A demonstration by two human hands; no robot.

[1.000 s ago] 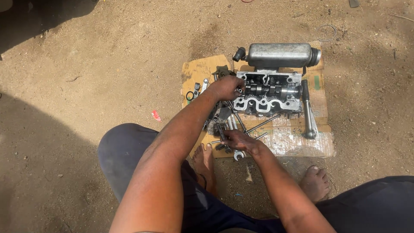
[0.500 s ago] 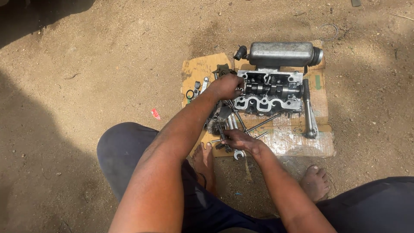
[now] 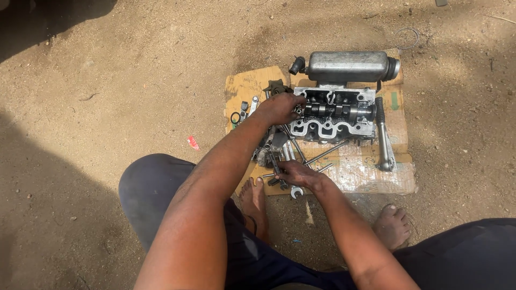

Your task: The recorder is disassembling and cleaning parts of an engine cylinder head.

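Head view, ground: bare sandy dirt; a flat sheet of brown cardboard lies on it, its lower right part covered with crinkled clear plastic.
Head view, main part: a grey cast-metal engine cylinder head rests on the middle of the cardboard, its dark camshaft lying across its top; just behind it, touching or nearly so, lies a long rounded grey metal cover with a black cap at its left end.
Left hand: laid on the left end of the cylinder head, fingers curled over the camshaft end; whether it grips or only presses I cannot tell.
Right hand: low on the near edge of the cardboard, fingers closed around a dark slender metal tool that sticks up and left out of the fist.
Loose tools: a silver open-ended spanner lies just under the right hand; several thin steel rods lie between the hands; a long steel ratchet handle lies right of the cylinder head.
Small items: a black rubber ring near the cardboard's left edge; a red scrap on the dirt, well apart.
Body: dark trousers; bare feet beside the cardboard's near edge.
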